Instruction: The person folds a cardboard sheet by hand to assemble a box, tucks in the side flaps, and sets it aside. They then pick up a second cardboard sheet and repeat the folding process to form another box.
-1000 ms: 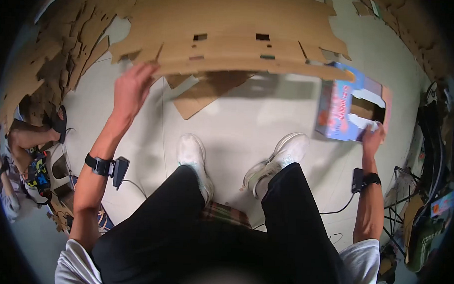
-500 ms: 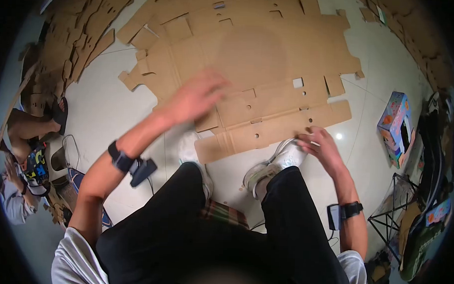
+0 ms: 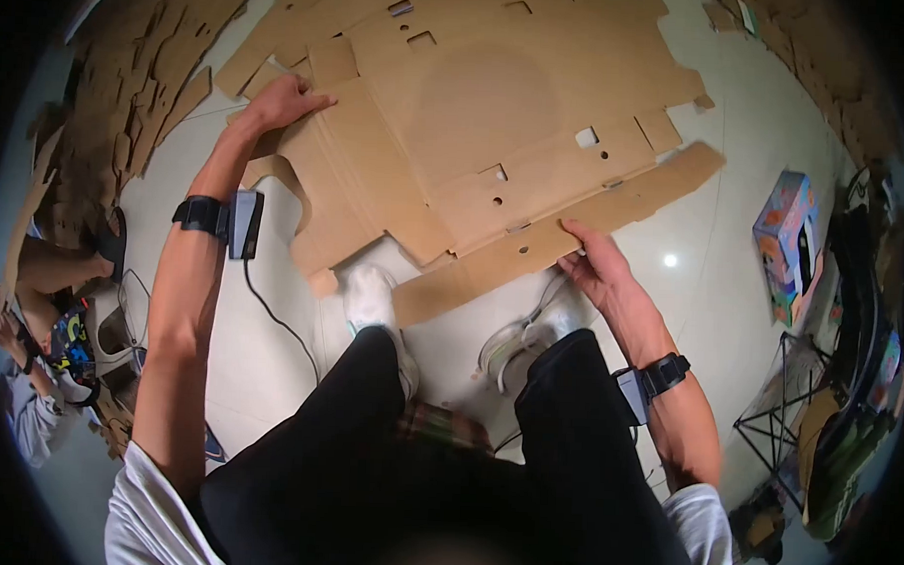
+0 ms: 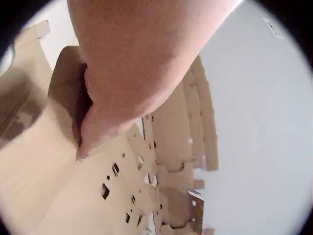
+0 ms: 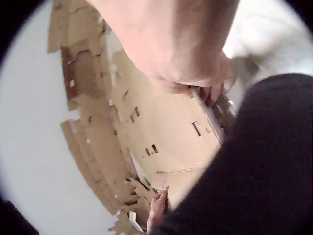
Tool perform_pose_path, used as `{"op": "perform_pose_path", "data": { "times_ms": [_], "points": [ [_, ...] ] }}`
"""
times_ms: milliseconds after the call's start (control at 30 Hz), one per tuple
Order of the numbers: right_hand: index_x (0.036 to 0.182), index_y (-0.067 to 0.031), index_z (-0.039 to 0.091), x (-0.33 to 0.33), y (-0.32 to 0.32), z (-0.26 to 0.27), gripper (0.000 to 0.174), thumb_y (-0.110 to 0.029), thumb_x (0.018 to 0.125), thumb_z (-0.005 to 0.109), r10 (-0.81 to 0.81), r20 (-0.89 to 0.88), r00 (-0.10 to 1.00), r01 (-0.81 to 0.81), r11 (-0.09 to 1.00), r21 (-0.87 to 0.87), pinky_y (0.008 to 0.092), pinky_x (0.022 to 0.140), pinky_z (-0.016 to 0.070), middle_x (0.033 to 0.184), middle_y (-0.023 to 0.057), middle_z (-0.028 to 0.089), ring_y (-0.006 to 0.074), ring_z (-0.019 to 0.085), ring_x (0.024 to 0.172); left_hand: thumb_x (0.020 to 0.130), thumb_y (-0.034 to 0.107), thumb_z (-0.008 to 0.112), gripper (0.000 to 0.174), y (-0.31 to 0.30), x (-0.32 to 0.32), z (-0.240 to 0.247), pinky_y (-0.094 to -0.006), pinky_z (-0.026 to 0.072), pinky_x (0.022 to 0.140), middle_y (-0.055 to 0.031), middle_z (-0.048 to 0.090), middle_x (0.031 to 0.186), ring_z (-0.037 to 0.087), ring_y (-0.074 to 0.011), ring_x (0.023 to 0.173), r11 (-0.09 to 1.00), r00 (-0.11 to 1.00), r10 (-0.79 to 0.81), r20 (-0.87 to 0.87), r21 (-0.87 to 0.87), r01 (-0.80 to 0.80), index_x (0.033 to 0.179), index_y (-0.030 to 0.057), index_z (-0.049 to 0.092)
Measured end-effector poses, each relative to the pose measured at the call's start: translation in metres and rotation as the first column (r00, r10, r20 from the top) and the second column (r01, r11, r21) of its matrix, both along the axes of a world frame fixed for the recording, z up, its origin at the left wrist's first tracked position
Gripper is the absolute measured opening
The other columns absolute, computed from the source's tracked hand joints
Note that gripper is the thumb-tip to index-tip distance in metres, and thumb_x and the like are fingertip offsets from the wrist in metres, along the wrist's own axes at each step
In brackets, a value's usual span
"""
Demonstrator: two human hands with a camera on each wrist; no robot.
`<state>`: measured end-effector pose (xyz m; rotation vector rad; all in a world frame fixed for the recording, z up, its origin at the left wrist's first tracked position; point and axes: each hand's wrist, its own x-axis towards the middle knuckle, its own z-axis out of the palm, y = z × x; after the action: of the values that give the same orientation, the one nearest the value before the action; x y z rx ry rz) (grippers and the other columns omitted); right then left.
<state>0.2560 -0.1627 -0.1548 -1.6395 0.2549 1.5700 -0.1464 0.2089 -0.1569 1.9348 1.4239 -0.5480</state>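
Observation:
A large flat die-cut cardboard sheet [image 3: 377,150], with slots, holes and fold lines, spreads in front of my feet in the head view. At its left side, my left hand [image 3: 284,102] grips a flap by the edge; in the left wrist view the wrist hides most of those fingers. My right hand [image 3: 602,268] pinches the near edge strip, thumb on top and fingers underneath. The right wrist view shows the fingers [image 5: 212,93] curled under that edge. The near strip is bent up slightly along its crease.
A colourful printed box [image 3: 787,244] stands on the floor at the right. Stacked cardboard [image 3: 130,102] lines the far left. Black thin-legged frame [image 3: 786,404] sits at the lower right. Another person's leg [image 3: 70,254] shows at the left. My white shoes [image 3: 372,295] are close to the sheet.
My right hand has let go of the colourful box, now standing farther right, and has taken the sheet's near edge. My left hand swept over the sheet, then moved back left to its flap.

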Motion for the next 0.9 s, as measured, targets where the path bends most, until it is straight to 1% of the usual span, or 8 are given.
{"op": "perform_pose_path", "data": {
  "times_ms": [167, 267, 333, 467, 533, 600, 733, 900],
  "points": [
    [0.145, 0.0014, 0.056, 0.057, 0.063, 0.066, 0.049, -0.026, 0.106, 0.067, 0.069, 0.661, 0.747, -0.226, 0.961, 0.156, 0.0340, 0.091, 0.0572, 0.125, 0.0154, 0.072, 0.0208, 0.070, 0.104, 0.107, 0.042, 0.070, 0.041, -0.068, 0.052, 0.069, -0.0291, 0.0512, 0.067, 0.0012, 0.070, 0.083, 0.061, -0.0066, 0.073, 0.927, 0.816, 0.369, 0.444, -0.107, -0.360, 0.098, 0.0021, 0.075],
    [0.147, 0.0020, 0.054, 0.095, 0.086, 0.138, 0.051, -0.030, 0.110, 0.065, 0.076, 0.858, 0.508, -0.207, 0.978, 0.036, 0.0322, 0.093, 0.0563, 0.127, 0.0185, 0.071, 0.0202, 0.071, 0.108, 0.107, 0.043, 0.071, 0.039, -0.132, 0.042, 0.060, -0.0273, 0.0496, 0.069, 0.0030, 0.067, 0.086, 0.057, -0.0058, 0.078, 0.875, 0.820, 0.470, 0.326, -0.296, -0.384, 0.098, 0.0048, 0.072],
    [0.148, 0.0036, 0.052, 0.120, 0.079, 0.138, 0.050, -0.031, 0.113, 0.061, -0.276, 0.750, 0.602, -0.231, 0.838, 0.494, 0.0292, 0.095, 0.0551, 0.128, 0.0197, 0.072, 0.0178, 0.071, 0.109, 0.108, 0.041, 0.071, 0.039, -0.181, 0.046, 0.075, -0.0276, 0.0492, 0.071, 0.0048, 0.063, 0.085, 0.055, -0.0049, 0.079, 0.819, 0.798, 0.500, 0.336, -0.484, -0.309, 0.095, 0.0045, 0.071],
    [0.128, 0.0004, 0.071, 0.179, 0.003, 0.057, 0.033, -0.026, 0.111, 0.061, 0.444, 0.896, 0.033, -0.464, 0.800, -0.379, 0.0396, 0.097, 0.0581, 0.111, 0.0206, 0.079, 0.0285, 0.076, 0.111, 0.109, 0.038, 0.067, 0.035, -0.227, 0.043, 0.059, -0.0266, 0.0474, 0.075, 0.0056, 0.063, 0.088, 0.055, -0.0044, 0.084, 0.745, 0.768, 0.563, 0.305, -0.590, -0.311, 0.097, 0.0055, 0.071],
    [0.133, -0.0001, 0.069, 0.184, -0.062, -0.007, 0.037, -0.020, 0.101, 0.069, 0.747, 0.653, -0.124, -0.734, 0.374, -0.567, 0.0438, 0.100, 0.0566, 0.125, 0.0260, 0.076, 0.0377, 0.075, 0.113, 0.110, 0.036, 0.065, 0.032, -0.233, 0.044, 0.059, -0.0273, 0.0529, 0.084, 0.0009, 0.070, 0.098, 0.065, -0.0100, 0.091, 0.500, 0.575, 0.789, 0.217, -0.770, -0.395, 0.113, 0.0049, 0.069],
    [0.135, -0.0012, 0.068, 0.129, -0.111, -0.022, 0.044, -0.022, 0.097, 0.074, 0.571, 0.820, 0.045, -0.900, 0.380, -0.215, 0.0435, 0.108, 0.0541, 0.133, 0.0263, 0.072, 0.0349, 0.069, 0.126, 0.110, 0.035, 0.064, 0.033, -0.238, 0.055, 0.079, -0.0286, 0.0558, 0.091, -0.0025, 0.072, 0.107, 0.069, -0.0137, 0.098, 0.153, 0.271, 0.962, 0.033, -0.889, -0.432, 0.122, 0.0044, 0.066],
    [0.135, 0.0006, 0.068, 0.053, -0.120, 0.031, 0.044, -0.026, 0.100, 0.071, 0.601, 0.563, 0.568, -0.706, 0.707, -0.043, 0.0443, 0.110, 0.0521, 0.138, 0.0261, 0.069, 0.0397, 0.064, 0.131, 0.110, 0.035, 0.063, 0.036, -0.224, 0.038, 0.048, -0.0340, 0.0574, 0.097, -0.0071, 0.070, 0.126, 0.069, -0.0183, 0.111, -0.081, 0.067, 0.993, -0.100, -0.967, -0.241, 0.133, 0.0066, 0.062],
    [0.138, 0.0001, 0.067, 0.029, -0.106, 0.086, 0.038, -0.023, 0.110, 0.058, 0.761, 0.622, 0.186, -0.889, 0.400, -0.223, 0.0423, 0.109, 0.0522, 0.138, 0.0230, 0.070, 0.0420, 0.069, 0.124, 0.109, 0.031, 0.065, 0.039, -0.233, 0.030, 0.006, -0.0348, 0.0552, 0.099, -0.0081, 0.067, 0.130, 0.065, -0.0194, 0.117, 0.800, 0.588, 0.599, 0.543, -0.429, -0.420, 0.137, 0.0040, 0.059]
  ]
}}
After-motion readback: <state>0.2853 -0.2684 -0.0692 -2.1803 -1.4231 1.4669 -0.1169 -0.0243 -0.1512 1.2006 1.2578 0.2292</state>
